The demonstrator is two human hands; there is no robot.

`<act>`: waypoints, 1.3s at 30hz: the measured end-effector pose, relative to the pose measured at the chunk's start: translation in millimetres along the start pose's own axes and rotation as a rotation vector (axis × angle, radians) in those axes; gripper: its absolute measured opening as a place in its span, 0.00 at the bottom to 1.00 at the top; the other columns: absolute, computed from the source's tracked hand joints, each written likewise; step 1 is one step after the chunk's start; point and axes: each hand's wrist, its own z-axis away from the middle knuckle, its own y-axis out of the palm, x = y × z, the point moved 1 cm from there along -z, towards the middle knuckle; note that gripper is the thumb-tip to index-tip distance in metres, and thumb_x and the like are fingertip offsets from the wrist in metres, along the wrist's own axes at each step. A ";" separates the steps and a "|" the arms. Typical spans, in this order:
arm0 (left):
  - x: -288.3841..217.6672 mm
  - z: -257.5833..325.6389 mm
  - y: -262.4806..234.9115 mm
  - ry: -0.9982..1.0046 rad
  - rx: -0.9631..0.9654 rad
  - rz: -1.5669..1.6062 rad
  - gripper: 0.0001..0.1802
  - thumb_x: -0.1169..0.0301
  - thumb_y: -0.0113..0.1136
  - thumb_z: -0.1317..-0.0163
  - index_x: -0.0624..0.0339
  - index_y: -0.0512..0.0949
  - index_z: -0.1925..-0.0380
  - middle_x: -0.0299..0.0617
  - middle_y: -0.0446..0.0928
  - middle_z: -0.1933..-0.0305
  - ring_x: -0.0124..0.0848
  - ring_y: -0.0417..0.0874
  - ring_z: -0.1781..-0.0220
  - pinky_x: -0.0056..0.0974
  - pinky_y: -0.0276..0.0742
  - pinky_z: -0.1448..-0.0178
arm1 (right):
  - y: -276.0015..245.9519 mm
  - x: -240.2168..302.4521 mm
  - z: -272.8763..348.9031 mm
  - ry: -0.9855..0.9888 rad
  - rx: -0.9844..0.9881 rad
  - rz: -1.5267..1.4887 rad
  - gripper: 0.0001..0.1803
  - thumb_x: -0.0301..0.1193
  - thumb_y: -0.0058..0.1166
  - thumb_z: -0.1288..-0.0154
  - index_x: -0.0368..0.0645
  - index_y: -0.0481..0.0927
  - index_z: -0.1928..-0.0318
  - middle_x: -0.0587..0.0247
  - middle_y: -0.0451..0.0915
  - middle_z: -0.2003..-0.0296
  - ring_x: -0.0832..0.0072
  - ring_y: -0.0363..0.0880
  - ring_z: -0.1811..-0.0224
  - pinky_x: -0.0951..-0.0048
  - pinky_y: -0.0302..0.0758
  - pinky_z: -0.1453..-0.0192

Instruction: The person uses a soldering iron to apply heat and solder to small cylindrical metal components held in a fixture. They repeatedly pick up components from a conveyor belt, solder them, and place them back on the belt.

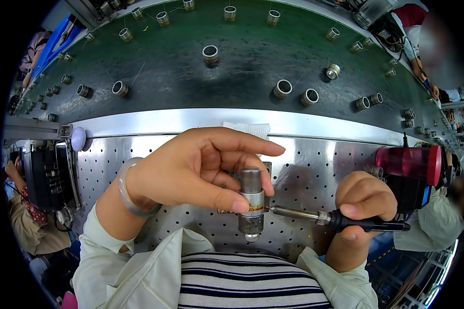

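One striped shirt (252,280) at the lower edge, pale jacket (121,280) open over it. Just past it: silver ring (253,202) round a dark metal rod (250,180), rod's rounded end toward the torso. Left hand (198,170): grip narrow, holding the ring between thumb and fingertip, index stretched clear. Right hand (366,203): grip wrapped on the black handle of a soldering iron (340,220); tip meets ring's right side, contact unclear. All above perforated metal table (314,154). Magenta tube (410,162) at right, white cloth (250,127) at table's far edge. Beyond, dark green belt (160,67) with scattered metal rings (210,54), some trailing thin wires.
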 end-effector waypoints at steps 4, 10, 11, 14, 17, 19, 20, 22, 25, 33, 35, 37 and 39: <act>1.7 -0.6 0.1 -0.009 -0.010 0.023 0.38 0.87 0.67 0.54 0.75 0.65 0.40 0.56 0.78 0.56 0.31 0.81 0.56 0.29 0.79 0.53 | 0.4 -2.3 -2.3 0.015 0.058 0.009 0.16 0.29 0.73 0.56 0.35 0.80 0.70 0.61 0.76 0.80 0.71 0.74 0.81 0.76 0.68 0.78; 2.2 -1.5 -0.8 -0.022 -0.010 0.025 0.39 0.86 0.68 0.55 0.75 0.65 0.40 0.56 0.78 0.57 0.31 0.81 0.57 0.27 0.81 0.56 | 2.2 -3.6 -4.6 -0.012 0.089 0.016 0.17 0.30 0.74 0.57 0.35 0.81 0.69 0.61 0.76 0.79 0.71 0.74 0.80 0.76 0.68 0.77; 1.9 -1.9 -0.9 -0.026 -0.007 0.029 0.39 0.86 0.68 0.55 0.75 0.65 0.40 0.56 0.78 0.58 0.31 0.81 0.57 0.27 0.81 0.56 | 2.3 -3.7 -4.6 -0.016 0.094 0.017 0.17 0.30 0.74 0.57 0.35 0.81 0.69 0.61 0.76 0.79 0.71 0.74 0.80 0.76 0.68 0.77; 1.7 -2.7 -0.4 -0.026 -0.012 0.030 0.39 0.86 0.69 0.56 0.75 0.65 0.40 0.56 0.78 0.58 0.31 0.81 0.57 0.27 0.81 0.57 | 3.0 -4.8 -6.1 -0.036 0.121 0.021 0.17 0.31 0.74 0.57 0.35 0.81 0.68 0.61 0.76 0.79 0.71 0.74 0.80 0.76 0.68 0.77; 2.1 -2.7 -0.7 -0.029 -0.014 0.040 0.40 0.86 0.69 0.56 0.74 0.65 0.40 0.56 0.78 0.58 0.31 0.82 0.57 0.27 0.81 0.56 | -0.2 -5.9 -2.9 -0.019 0.051 -0.016 0.18 0.31 0.73 0.56 0.35 0.81 0.67 0.60 0.76 0.78 0.71 0.74 0.80 0.75 0.68 0.76; 3.1 -2.6 -1.4 -0.032 -0.011 0.044 0.40 0.85 0.70 0.56 0.74 0.65 0.39 0.55 0.78 0.58 0.32 0.81 0.57 0.28 0.81 0.55 | -5.8 -9.9 3.4 -0.016 -0.021 -0.057 0.17 0.31 0.72 0.54 0.34 0.80 0.67 0.59 0.77 0.78 0.70 0.74 0.80 0.76 0.68 0.76; 3.7 -3.2 -1.8 -0.035 -0.004 0.040 0.40 0.84 0.70 0.56 0.74 0.65 0.39 0.55 0.78 0.57 0.33 0.81 0.56 0.28 0.81 0.55 | -6.1 -10.3 5.0 -0.011 -0.042 -0.056 0.17 0.30 0.72 0.54 0.33 0.79 0.67 0.58 0.77 0.78 0.70 0.74 0.80 0.76 0.68 0.76; 6.1 -4.1 -3.6 -0.012 0.012 0.043 0.40 0.82 0.70 0.55 0.74 0.64 0.39 0.55 0.78 0.57 0.34 0.80 0.54 0.28 0.80 0.55 | -7.0 -10.0 6.8 0.000 -0.084 -0.054 0.17 0.30 0.71 0.53 0.33 0.79 0.68 0.58 0.78 0.78 0.71 0.74 0.80 0.76 0.68 0.76; 8.9 -3.3 -9.7 0.029 0.037 0.091 0.39 0.79 0.70 0.53 0.74 0.64 0.39 0.56 0.78 0.55 0.35 0.79 0.50 0.29 0.80 0.54 | -7.2 -11.0 8.5 0.003 -0.096 -0.067 0.16 0.30 0.69 0.51 0.33 0.78 0.67 0.59 0.78 0.78 0.71 0.74 0.80 0.76 0.68 0.76; 5.7 0.5 -9.4 -0.067 0.006 0.041 0.36 0.80 0.68 0.51 0.76 0.65 0.40 0.58 0.79 0.56 0.33 0.81 0.54 0.26 0.78 0.57 | -2.0 -13.3 9.3 0.086 -0.146 -0.167 0.14 0.28 0.67 0.50 0.32 0.77 0.67 0.59 0.77 0.78 0.73 0.72 0.80 0.77 0.68 0.75; 2.2 0.6 -8.3 -0.056 0.010 0.042 0.36 0.79 0.68 0.52 0.75 0.67 0.41 0.57 0.79 0.58 0.33 0.81 0.57 0.25 0.78 0.59 | 1.9 -10.6 8.9 0.119 -0.211 -0.168 0.13 0.28 0.66 0.49 0.32 0.77 0.67 0.59 0.77 0.77 0.73 0.73 0.79 0.77 0.68 0.74; -4.6 -0.2 -3.7 -0.076 -0.006 -0.008 0.36 0.78 0.69 0.53 0.74 0.68 0.42 0.55 0.80 0.59 0.31 0.82 0.58 0.24 0.77 0.62 | 3.1 -9.6 9.2 0.152 -0.275 -0.187 0.13 0.27 0.66 0.49 0.32 0.78 0.67 0.58 0.78 0.76 0.74 0.73 0.77 0.77 0.69 0.72; -7.8 -7.7 2.7 -0.087 -0.026 -0.105 0.37 0.76 0.71 0.55 0.71 0.70 0.42 0.52 0.80 0.60 0.30 0.81 0.59 0.24 0.76 0.62 | -0.4 -2.2 11.7 0.214 -0.365 -0.208 0.10 0.24 0.64 0.48 0.33 0.78 0.66 0.57 0.79 0.73 0.76 0.75 0.75 0.77 0.71 0.69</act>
